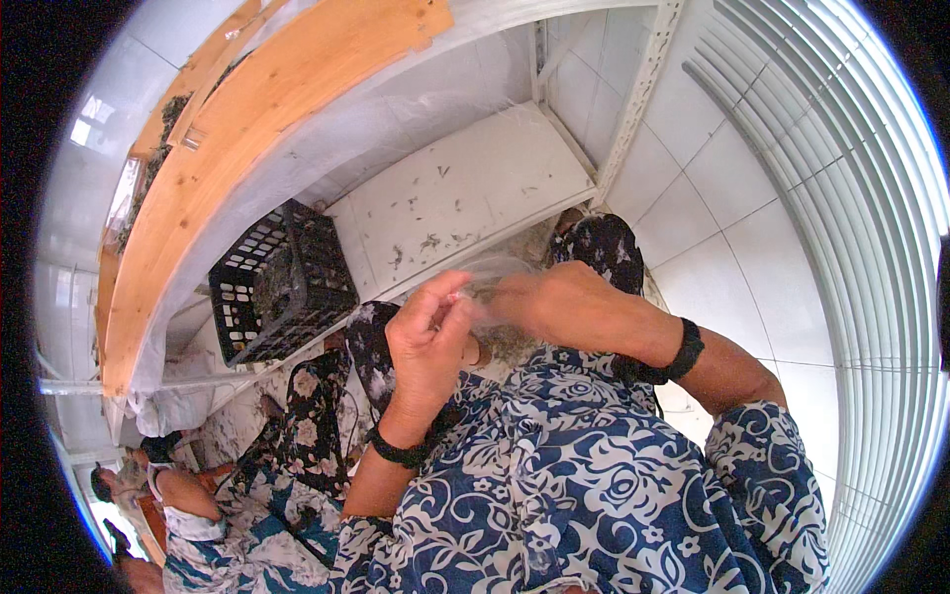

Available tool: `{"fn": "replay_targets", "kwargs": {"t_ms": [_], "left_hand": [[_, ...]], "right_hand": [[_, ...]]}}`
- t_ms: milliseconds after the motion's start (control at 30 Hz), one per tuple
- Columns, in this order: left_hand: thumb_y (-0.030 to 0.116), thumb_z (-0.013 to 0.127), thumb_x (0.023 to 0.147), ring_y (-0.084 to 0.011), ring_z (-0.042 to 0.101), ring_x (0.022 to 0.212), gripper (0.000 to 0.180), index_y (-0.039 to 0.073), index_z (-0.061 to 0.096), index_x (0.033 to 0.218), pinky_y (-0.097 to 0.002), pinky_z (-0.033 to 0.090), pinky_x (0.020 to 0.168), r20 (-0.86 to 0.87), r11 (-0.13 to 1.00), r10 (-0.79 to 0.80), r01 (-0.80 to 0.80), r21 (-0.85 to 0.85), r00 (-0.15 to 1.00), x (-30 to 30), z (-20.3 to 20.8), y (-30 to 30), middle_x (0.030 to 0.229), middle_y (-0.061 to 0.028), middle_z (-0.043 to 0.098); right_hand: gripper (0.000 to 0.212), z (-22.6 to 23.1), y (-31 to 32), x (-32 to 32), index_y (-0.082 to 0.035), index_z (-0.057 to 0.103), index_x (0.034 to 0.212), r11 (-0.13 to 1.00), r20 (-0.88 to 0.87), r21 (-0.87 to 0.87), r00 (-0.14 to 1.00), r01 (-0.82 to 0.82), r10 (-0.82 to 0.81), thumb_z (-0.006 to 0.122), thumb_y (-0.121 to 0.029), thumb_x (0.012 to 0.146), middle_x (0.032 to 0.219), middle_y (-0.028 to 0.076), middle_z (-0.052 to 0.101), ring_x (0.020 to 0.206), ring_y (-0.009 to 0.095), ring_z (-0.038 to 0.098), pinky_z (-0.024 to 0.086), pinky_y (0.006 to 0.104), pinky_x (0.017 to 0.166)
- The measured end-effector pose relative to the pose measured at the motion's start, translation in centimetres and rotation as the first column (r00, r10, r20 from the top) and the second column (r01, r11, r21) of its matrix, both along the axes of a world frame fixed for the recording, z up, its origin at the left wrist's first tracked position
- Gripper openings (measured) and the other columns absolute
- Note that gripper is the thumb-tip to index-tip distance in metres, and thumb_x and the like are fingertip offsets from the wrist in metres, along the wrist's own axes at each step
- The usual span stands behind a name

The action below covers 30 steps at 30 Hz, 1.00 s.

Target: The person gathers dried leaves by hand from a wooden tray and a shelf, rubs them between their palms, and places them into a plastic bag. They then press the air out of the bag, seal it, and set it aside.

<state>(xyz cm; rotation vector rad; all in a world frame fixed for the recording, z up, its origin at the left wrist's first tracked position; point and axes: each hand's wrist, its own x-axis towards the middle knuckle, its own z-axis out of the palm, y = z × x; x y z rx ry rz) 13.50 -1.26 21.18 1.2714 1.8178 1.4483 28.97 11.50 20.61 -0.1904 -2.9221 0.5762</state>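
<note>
Both hands, left hand [427, 342] and right hand [554, 302], pinch a clear plastic bag [492, 272] between them.

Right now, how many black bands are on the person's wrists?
2. One black band is on the left wrist, below the left hand. The other band is on the right wrist, beside the right hand.

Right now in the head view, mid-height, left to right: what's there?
Black crate → left hand → clear plastic bag → right hand → black wristband → white tiled floor → white slatted shutter.
</note>
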Motion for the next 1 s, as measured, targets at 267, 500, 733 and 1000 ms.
{"fn": "replay_targets", "kwargs": {"t_ms": [267,500,733,1000], "left_hand": [[-0.008,0.055,0.084,-0.0096,0.06,0.072,0.031,0.001,0.056,0.115,-0.0232,0.05,0.068,0.075,0.999,-0.027,0.025,0.022,0.997,-0.5,-0.4,-0.2,0.084,-0.0023,0.058],[-0.006,0.054,0.083,-0.009,0.056,0.067,0.043,0.001,0.047,0.125,-0.0238,0.051,0.064,0.062,0.995,0.064,-0.06,-0.074,0.996,-1.3,-0.3,-0.1,0.073,-0.0012,0.053],[0.001,0.054,0.084,-0.0101,0.056,0.059,0.032,-0.004,0.051,0.116,-0.0227,0.046,0.054,0.471,0.982,0.178,-0.127,-0.138,0.864,-2.5,-2.9,0.1,0.071,-0.0022,0.056],[0.006,0.055,0.089,-0.0121,0.058,0.055,0.008,-0.001,0.058,0.088,-0.0243,0.046,0.054,0.574,0.985,0.17,-0.153,-0.078,0.801,-2.4,-4.2,-0.9,0.064,-0.0048,0.06]], "right_hand": [[0.015,-0.3,-0.8,-0.6,-0.006,0.058,0.09,0.986,-0.229,-0.168,0.972,0.009,-0.048,0.053,-0.018,0.083,0.087,0.015,0.061,0.073,0.035,0.065,0.052,0.0453,0.056],[0.016,-0.1,-1.0,-1.2,-0.008,0.056,0.083,0.995,-0.11,0.003,0.989,0.104,-0.103,0.056,-0.023,0.08,0.08,0.011,0.059,0.071,0.032,0.064,0.05,0.0464,0.058],[0.017,0.8,-2.2,-1.1,-0.008,0.056,0.082,0.986,-0.248,0.166,0.969,0.03,0.013,0.059,-0.024,0.075,0.074,0.009,0.057,0.068,0.029,0.062,0.049,0.0417,0.06],[0.012,2.4,0.3,-0.7,-0.01,0.053,0.081,0.987,-0.359,0.117,0.931,0.114,-0.065,0.056,-0.019,0.076,0.074,0.009,0.056,0.069,0.029,0.061,0.049,0.0392,0.055]]}}
